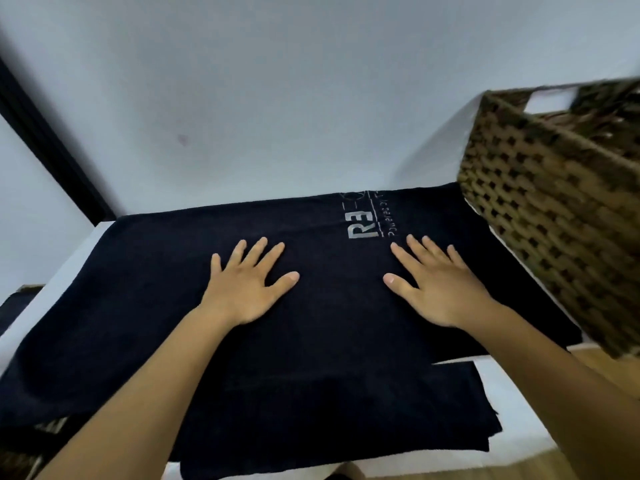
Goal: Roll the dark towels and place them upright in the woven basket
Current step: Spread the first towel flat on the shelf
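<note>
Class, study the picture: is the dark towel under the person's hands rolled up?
No: the dark towel lies spread flat and unrolled, with the left hand and the right hand resting flat on it.

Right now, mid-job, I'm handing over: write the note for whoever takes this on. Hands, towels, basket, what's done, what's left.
Left hand: open, flat on the dark navy towel with grey lettering.
Right hand: open, flat on the same towel, beside the lettering. Neither has a grip on anything.
Towel: spread unrolled on the white table; dark cloth shows under its near edge.
Brown woven basket: at the right; its inside is hidden.
Done: no rolled towel in sight.
Left: roll this towel, stand it in the basket, then the rest.
</note>
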Demonstrator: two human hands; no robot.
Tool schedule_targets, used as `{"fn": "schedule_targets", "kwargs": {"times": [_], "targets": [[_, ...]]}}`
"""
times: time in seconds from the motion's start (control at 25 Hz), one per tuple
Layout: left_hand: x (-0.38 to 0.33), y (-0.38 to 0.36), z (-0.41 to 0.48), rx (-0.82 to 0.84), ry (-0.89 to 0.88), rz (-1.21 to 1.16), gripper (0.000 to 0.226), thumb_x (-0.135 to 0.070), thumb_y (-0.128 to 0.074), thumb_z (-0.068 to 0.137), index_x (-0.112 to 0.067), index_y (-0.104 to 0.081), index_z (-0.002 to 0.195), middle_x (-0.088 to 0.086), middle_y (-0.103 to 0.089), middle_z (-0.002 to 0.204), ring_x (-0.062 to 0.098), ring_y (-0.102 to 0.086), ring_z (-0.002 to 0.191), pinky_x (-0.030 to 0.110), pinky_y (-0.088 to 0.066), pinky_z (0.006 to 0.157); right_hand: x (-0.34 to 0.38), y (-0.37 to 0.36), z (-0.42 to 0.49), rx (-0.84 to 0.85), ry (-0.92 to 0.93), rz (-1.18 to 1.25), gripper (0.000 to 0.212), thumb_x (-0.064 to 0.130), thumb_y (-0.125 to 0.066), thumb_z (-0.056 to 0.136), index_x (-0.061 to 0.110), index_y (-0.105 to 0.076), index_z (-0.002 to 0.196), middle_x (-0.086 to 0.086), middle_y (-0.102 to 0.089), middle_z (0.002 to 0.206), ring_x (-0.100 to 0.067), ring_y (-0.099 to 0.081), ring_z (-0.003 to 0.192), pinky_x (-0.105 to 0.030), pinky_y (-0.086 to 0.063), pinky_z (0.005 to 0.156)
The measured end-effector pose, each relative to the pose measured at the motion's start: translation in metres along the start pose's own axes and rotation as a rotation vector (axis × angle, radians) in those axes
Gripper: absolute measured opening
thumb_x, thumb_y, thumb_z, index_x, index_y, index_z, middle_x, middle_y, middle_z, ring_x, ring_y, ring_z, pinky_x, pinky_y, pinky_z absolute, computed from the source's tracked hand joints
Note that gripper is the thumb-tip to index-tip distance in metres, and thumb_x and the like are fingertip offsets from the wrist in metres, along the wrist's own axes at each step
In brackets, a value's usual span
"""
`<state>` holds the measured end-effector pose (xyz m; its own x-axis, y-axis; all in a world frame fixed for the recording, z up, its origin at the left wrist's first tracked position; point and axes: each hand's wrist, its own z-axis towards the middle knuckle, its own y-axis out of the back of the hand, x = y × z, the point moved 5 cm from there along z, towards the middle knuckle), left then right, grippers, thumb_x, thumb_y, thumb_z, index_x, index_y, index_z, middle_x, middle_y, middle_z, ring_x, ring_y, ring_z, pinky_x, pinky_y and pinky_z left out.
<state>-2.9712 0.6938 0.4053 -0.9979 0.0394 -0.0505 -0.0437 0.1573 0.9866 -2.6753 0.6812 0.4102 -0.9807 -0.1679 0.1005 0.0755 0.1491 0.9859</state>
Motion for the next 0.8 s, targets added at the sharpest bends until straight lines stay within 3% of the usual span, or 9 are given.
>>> {"fn": "schedule_targets", "kwargs": {"times": [0.16,0.32,0.36,0.48,0.56,0.64,0.8], "targets": [[0.028,0.001,-0.021,0.061,0.069,0.048,0.087,-0.087,-0.004,0.071,-0.051,0.005,0.15,-0.015,0.008,0.163,0.021,0.01,0.151,0.06,-0.003,0.118,-0.027,-0.001,-0.045,-0.034,-0.052,0.004,0.091,0.073,0.011,0.074,0.031,0.008,0.155,0.004,0.014,0.163,-0.014,0.017,0.149,-0.04,0.009,0.121],[0.01,0.013,-0.008,0.152,0.166,0.103,0.079,-0.081,-0.013,0.084,-0.045,0.006,0.153,-0.006,0.009,0.164,0.034,0.005,0.15,0.061,-0.007,0.117,-0.035,-0.008,-0.072,-0.123,-0.121,0.05,0.083,0.074,0.005,0.084,0.031,0.01,0.154,-0.001,0.018,0.162,-0.016,0.023,0.147,-0.039,0.012,0.12],[-0.019,0.015,0.002,0.116,0.086,0.113,0.077,-0.076,-0.013,0.088,-0.04,0.005,0.154,-0.003,0.008,0.165,0.033,0.005,0.15,0.059,-0.005,0.118,-0.035,-0.008,-0.073,-0.163,-0.147,0.075,0.083,0.074,0.004,0.084,0.029,0.011,0.154,-0.004,0.019,0.162,-0.019,0.022,0.148,-0.038,0.011,0.121],[-0.142,0.008,0.029,0.034,-0.415,0.049,0.062,-0.057,-0.016,0.1,-0.034,-0.001,0.156,-0.005,0.008,0.165,0.019,0.015,0.15,0.054,0.008,0.12,-0.041,-0.01,-0.081,-0.225,-0.244,0.095,0.088,0.072,0.0,0.088,0.015,0.009,0.155,-0.011,0.013,0.163,-0.021,0.014,0.15,-0.035,0.007,0.121],[-0.207,0.006,0.047,0.032,-0.6,0.014,0.057,-0.052,-0.017,0.103,-0.036,-0.005,0.155,-0.007,0.006,0.165,0.015,0.014,0.15,0.053,0.011,0.119,-0.043,-0.01,-0.089,-0.263,-0.252,0.094,0.086,0.068,0.002,0.09,0.011,0.003,0.155,-0.009,0.006,0.164,-0.019,0.01,0.151,-0.034,0.007,0.121],[-0.245,0.006,0.071,0.052,-0.627,0.036,0.058,-0.054,-0.018,0.102,-0.038,-0.004,0.155,-0.005,0.006,0.165,0.016,0.013,0.15,0.055,0.01,0.119,-0.044,-0.01,-0.095,-0.301,-0.248,0.115,0.083,0.066,-0.002,0.092,0.014,-0.008,0.156,-0.005,-0.005,0.164,-0.018,0.001,0.151,-0.033,0.005,0.121],[-0.282,0.006,0.112,0.096,-0.485,0.076,0.067,-0.071,-0.017,0.093,-0.045,0.001,0.153,-0.005,0.008,0.164,0.025,0.014,0.15,0.066,0.01,0.113,-0.049,-0.012,-0.106,-0.32,-0.27,0.142,0.063,0.061,-0.018,0.098,0.029,-0.045,0.145,0.0,-0.043,0.152,-0.022,-0.033,0.144,-0.039,-0.014,0.113]]}}
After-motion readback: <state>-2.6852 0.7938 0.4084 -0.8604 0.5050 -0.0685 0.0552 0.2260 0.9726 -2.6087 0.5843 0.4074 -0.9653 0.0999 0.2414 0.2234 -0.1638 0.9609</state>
